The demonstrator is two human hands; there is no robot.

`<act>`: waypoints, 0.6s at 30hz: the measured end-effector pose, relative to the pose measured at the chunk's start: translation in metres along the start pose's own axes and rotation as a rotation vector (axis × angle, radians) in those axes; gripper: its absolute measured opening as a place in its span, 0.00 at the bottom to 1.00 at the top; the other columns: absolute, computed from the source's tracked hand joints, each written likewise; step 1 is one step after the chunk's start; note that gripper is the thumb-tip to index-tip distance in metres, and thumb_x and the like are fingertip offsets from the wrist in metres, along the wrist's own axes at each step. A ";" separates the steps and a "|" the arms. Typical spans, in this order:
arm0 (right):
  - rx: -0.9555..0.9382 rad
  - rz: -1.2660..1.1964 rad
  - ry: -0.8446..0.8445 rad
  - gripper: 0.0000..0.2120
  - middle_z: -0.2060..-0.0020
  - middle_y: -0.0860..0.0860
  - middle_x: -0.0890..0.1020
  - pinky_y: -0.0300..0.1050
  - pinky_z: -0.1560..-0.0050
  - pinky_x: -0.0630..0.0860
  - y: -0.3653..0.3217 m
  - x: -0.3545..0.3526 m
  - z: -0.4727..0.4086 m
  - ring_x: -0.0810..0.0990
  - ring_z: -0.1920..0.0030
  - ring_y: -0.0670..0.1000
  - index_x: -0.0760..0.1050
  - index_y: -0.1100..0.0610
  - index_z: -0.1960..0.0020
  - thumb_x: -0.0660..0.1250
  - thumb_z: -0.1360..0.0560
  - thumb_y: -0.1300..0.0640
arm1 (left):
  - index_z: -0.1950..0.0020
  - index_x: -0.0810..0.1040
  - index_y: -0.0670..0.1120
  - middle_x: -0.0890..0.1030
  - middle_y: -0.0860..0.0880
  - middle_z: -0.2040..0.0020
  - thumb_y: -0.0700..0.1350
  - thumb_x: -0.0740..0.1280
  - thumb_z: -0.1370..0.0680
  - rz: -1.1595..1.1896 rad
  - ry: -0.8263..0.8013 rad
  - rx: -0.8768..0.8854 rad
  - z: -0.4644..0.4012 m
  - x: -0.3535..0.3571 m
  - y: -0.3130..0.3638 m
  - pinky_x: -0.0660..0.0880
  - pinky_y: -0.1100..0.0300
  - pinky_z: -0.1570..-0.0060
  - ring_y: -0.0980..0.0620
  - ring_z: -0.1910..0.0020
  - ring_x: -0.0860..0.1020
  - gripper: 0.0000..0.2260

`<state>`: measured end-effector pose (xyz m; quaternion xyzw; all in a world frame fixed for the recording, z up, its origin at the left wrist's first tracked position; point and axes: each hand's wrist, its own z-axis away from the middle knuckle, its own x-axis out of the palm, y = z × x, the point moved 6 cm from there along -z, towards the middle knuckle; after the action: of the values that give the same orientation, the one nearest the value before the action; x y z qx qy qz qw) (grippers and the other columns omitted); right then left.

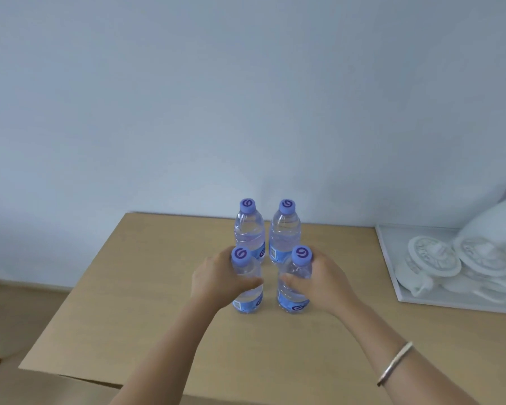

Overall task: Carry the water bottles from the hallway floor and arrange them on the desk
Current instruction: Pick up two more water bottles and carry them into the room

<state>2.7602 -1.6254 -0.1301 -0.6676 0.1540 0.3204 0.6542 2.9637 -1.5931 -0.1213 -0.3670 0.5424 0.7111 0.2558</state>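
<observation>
The left hand [216, 276] and right hand [319, 280] are each gripping a front water bottle [247, 287] [294, 290] mid-body on the wooden desk [158, 302], before two more bottles [249, 232]. Full, thin-walled and slick, they likely handle best gripped around the middle.

Four water bottles [249, 229] on desk [146, 302]; two hands [216, 276]; one tray [392, 258]; one bracelet [395, 363].

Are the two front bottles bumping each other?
Apart. The head view shows bare desk between the left front bottle and the right front bottle.
</observation>
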 end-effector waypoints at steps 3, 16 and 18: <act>0.017 -0.045 -0.002 0.13 0.58 0.43 0.81 0.43 0.55 0.76 0.003 0.000 0.001 0.80 0.56 0.45 0.73 0.45 0.55 0.74 0.35 0.48 | 0.62 0.69 0.58 0.76 0.58 0.67 0.61 0.71 0.42 0.016 0.004 -0.008 -0.002 0.001 -0.002 0.68 0.62 0.70 0.59 0.67 0.75 0.16; 0.065 0.136 -0.064 0.36 0.33 0.47 0.66 0.44 0.42 0.67 0.025 -0.007 0.030 0.66 0.33 0.49 0.55 0.47 0.28 0.69 0.30 0.44 | 0.30 0.62 0.55 0.70 0.54 0.36 0.59 0.75 0.37 0.107 0.162 0.157 0.009 -0.017 0.035 0.72 0.51 0.44 0.51 0.42 0.72 0.39; 0.080 0.168 -0.049 0.35 0.31 0.48 0.64 0.45 0.39 0.66 0.029 -0.017 0.040 0.65 0.32 0.50 0.54 0.49 0.27 0.67 0.28 0.44 | 0.30 0.63 0.54 0.70 0.53 0.36 0.56 0.75 0.35 0.109 0.227 0.242 0.018 -0.020 0.054 0.70 0.47 0.41 0.49 0.41 0.72 0.37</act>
<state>2.7207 -1.5933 -0.1396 -0.6174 0.2061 0.3840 0.6548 2.9302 -1.5905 -0.0708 -0.3816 0.6684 0.6075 0.1963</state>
